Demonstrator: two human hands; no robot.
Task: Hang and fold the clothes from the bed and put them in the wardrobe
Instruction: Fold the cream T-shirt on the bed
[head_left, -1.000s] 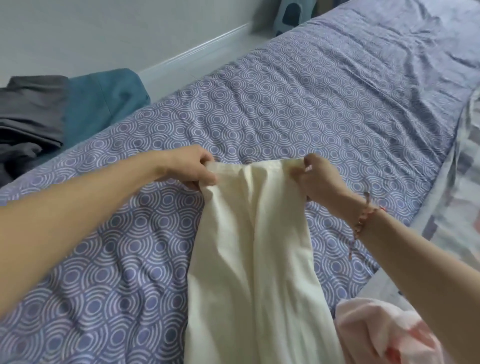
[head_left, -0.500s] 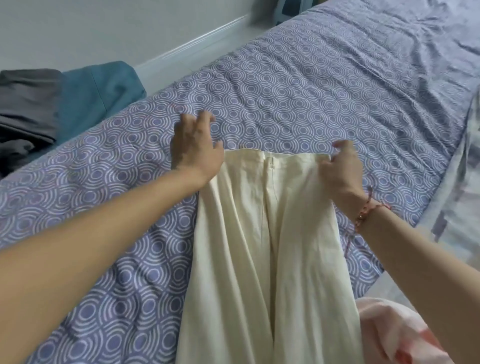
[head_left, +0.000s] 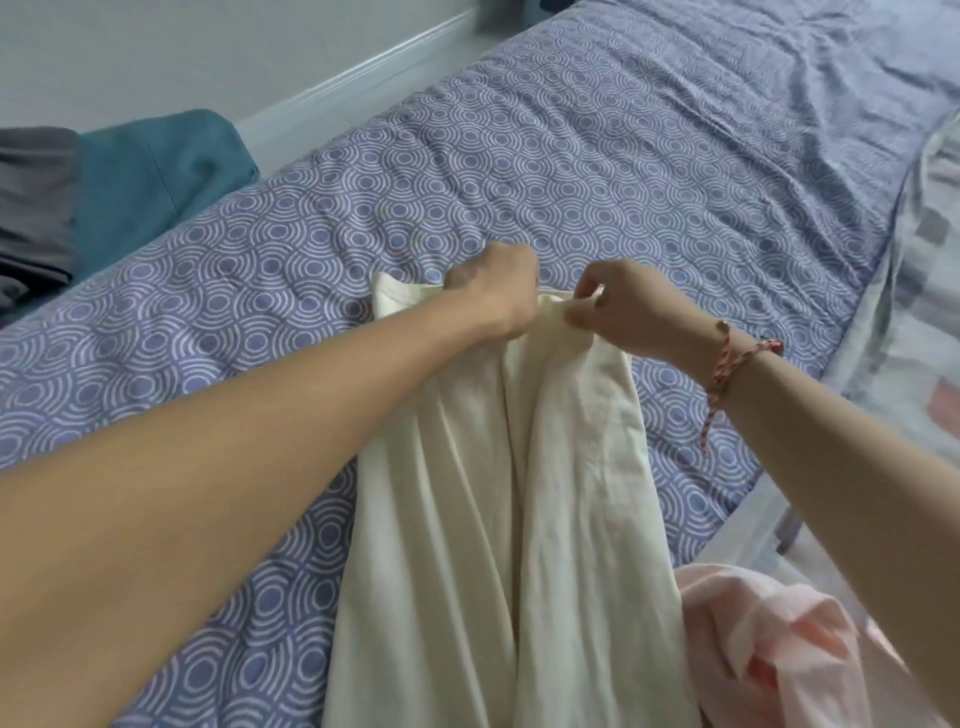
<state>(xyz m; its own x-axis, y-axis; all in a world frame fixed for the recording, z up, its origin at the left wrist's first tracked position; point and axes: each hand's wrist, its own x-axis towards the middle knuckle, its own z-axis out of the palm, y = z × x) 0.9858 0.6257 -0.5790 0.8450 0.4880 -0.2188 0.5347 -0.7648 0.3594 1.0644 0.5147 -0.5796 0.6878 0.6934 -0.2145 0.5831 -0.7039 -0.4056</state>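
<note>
On the head camera I see the cream garment (head_left: 519, 519) lying lengthwise on the bed (head_left: 311, 249). Its top edge points away from me and its lower end runs out of the bottom of the frame. The left grip (head_left: 493, 291) sits at the middle of that top edge, fingers curled down and clamped on the cloth. Just beside it, the right grip (head_left: 634, 306) pinches the same edge between thumb and fingers. A red braided bracelet (head_left: 737, 358) hangs on the right wrist. A pink garment (head_left: 769, 649) touches the cream one at lower right. Teal cloth (head_left: 156, 171) and grey cloth (head_left: 31, 208) lie far left.
</note>
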